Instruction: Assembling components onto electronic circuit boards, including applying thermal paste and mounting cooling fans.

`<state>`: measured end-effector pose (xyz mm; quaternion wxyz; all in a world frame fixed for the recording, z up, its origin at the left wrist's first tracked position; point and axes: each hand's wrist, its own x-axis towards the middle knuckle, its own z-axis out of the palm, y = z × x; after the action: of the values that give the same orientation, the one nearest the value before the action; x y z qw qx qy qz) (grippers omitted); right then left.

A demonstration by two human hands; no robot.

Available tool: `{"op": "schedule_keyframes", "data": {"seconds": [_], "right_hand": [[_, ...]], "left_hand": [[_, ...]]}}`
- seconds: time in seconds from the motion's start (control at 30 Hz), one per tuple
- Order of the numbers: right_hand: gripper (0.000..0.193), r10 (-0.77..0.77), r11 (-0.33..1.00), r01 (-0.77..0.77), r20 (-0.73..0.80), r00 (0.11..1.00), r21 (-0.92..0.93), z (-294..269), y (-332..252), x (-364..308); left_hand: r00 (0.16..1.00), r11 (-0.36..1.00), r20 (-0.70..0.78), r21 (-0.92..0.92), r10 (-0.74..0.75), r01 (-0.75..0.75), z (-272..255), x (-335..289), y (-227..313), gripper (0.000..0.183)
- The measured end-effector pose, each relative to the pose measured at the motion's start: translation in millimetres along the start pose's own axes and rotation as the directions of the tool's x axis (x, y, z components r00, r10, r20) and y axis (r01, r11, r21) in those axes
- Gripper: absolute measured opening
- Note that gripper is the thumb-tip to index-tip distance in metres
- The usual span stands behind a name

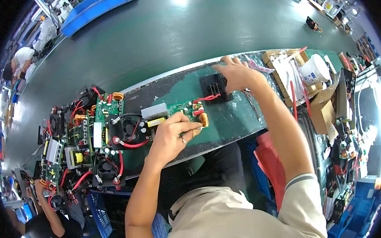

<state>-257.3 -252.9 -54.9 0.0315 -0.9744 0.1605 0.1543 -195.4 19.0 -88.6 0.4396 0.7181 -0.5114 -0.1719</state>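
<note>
My left hand [174, 135] is closed at the near edge of a green circuit board [180, 107], fingertips pinched beside its copper-wound coil [204, 120]. A grey metal heat sink [154, 111] and a yellow-wrapped part [156, 121] sit at the board's left end. Red wires [209, 97] run from the board to a black panel with slots [215, 86]. Over the right side of that panel is my right hand [237, 74], its fingers stretched and apart. Whether it touches the panel is hidden.
Several boards with black fans [128, 127] and red cables crowd the bench's left. Right of the bench stand an open cardboard box [276, 59] and a white bucket [314, 70]. A blue bin [99, 8] lies beyond. A co-worker's arm [50, 206] shows at lower left.
</note>
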Motion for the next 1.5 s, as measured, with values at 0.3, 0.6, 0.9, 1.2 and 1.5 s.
{"op": "schedule_keyframes", "data": {"seconds": [0.3, 0.6, 0.9, 1.2, 1.5], "right_hand": [[0.056, -0.158, 0.984, 0.134, 0.220, 0.963, 0.118, -8.1, 28.5, 48.1], [0.029, 0.318, 0.864, 0.153, -0.755, 0.574, 0.480, 92.9, -22.4, -95.5], [0.044, 0.341, 0.455, 0.285, -0.461, 0.819, 0.844, 132.3, -38.7, -112.9], [0.017, 0.369, -0.717, 0.269, 0.023, 0.929, 0.643, 125.6, -56.5, -94.5], [0.020, 0.368, -0.204, 0.262, -0.174, 0.913, 0.943, 103.2, -86.0, -76.7]], "left_hand": [[0.997, 0.996, -0.080, -0.088, 0.006, -0.013, 8.9, -4.6, -2.4, 0.023], [0.990, 0.998, -0.131, -0.045, -0.044, 0.038, 18.8, 4.1, 1.7, 0.025], [0.990, 0.996, -0.114, -0.024, -0.083, 0.081, 24.5, 12.4, -1.6, 0.023], [0.991, 0.995, -0.096, -0.039, -0.096, 0.092, 23.5, 13.1, 3.1, 0.028], [0.994, 0.997, -0.086, 0.035, -0.065, 0.068, 28.2, 24.6, -7.8, 0.026]]}}
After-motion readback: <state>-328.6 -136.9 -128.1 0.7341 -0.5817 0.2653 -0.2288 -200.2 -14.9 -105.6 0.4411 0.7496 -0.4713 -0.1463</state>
